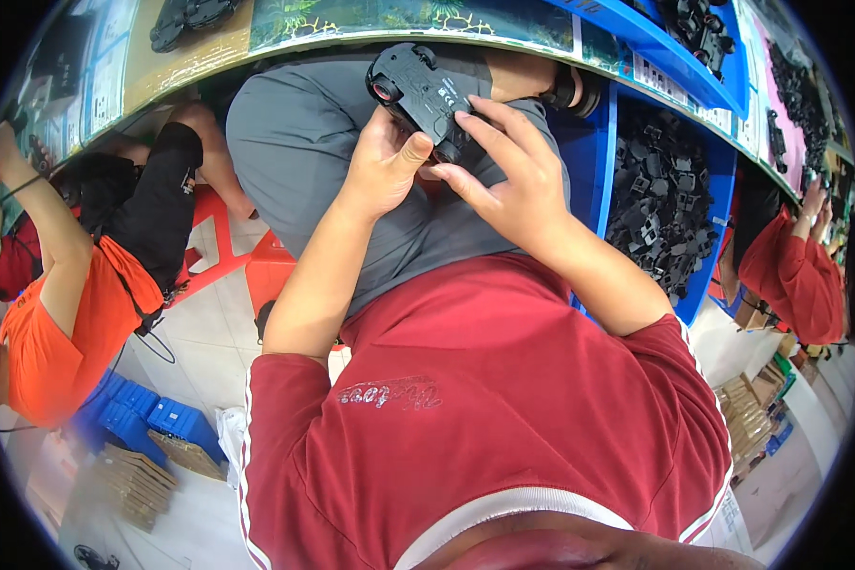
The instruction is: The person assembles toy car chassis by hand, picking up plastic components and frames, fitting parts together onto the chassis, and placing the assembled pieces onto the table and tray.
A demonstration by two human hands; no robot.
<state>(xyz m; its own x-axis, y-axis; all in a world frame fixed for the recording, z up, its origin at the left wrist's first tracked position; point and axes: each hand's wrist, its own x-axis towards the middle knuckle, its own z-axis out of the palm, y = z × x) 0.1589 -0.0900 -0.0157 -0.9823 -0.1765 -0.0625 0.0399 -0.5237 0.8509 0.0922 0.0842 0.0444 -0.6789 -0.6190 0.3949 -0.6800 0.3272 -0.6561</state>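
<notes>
A black toy car chassis (426, 93) is held above my lap, tilted, its flat underside with small printed marks facing up. Dark wheels with a reddish hub stick out at its upper left. My left hand (387, 163) grips the near left side, with the thumb along the edge and the other fingers hidden beneath. From the right, my right hand (515, 171) has its fingertips on the underside, and its thumb reaches the near end beside a wheel. Both hands are closed on this one chassis.
Right of my legs, a blue bin (601, 176) holds many black plastic parts (662, 195). A blue tray (636, 40) with black pieces sits on the table, whose edge (342, 59) runs just beyond my hands. Co-workers sit left, in an orange shirt (85, 323), and far right.
</notes>
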